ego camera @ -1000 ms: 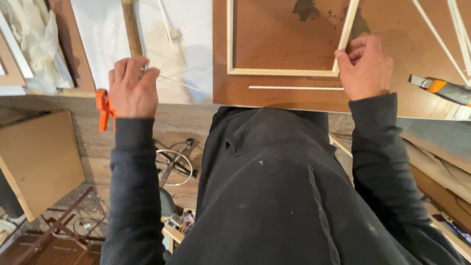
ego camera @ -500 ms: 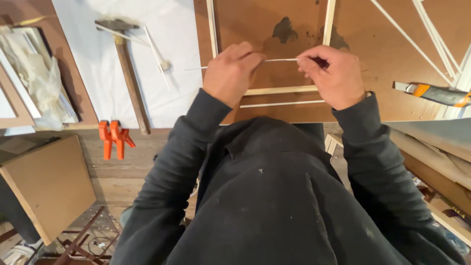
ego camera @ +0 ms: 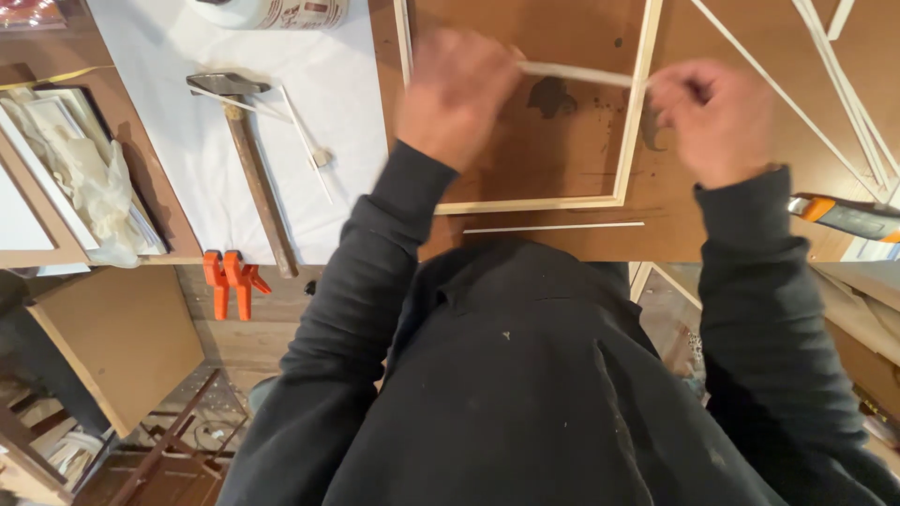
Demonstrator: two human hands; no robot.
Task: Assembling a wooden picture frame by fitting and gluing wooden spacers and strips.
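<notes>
- Your left hand (ego camera: pixel 457 94) and right hand (ego camera: pixel 714 117) are both blurred, raised over the brown desk (ego camera: pixel 712 215), each closed around one end of a thin pale wooden strip (ego camera: pixel 574 73).
- The strip runs level between your hands, above the upper part of a pale wooden frame (ego camera: pixel 525 203) lying flat on the desk; you cannot tell whether the strip touches the frame.
- Your left hand pinches the strip's left end with the fingers curled; your right hand looks closed on the right end, though blur hides the fingertips.
- Just below the frame, between your forearms, a second thin strip (ego camera: pixel 553 227) lies on the desk.
- To the left of your left hand, a hammer (ego camera: pixel 246 159) with a wooden handle rests on a white sheet (ego camera: pixel 169 150), and beside it lie thin white sticks (ego camera: pixel 305 141).
- Below the hammer, two orange clamps (ego camera: pixel 230 281) grip the desk edge.
- To the right of your right hand lies an orange-and-grey knife (ego camera: pixel 844 215), with more long strips (ego camera: pixel 825 84) beyond that hand.
</notes>
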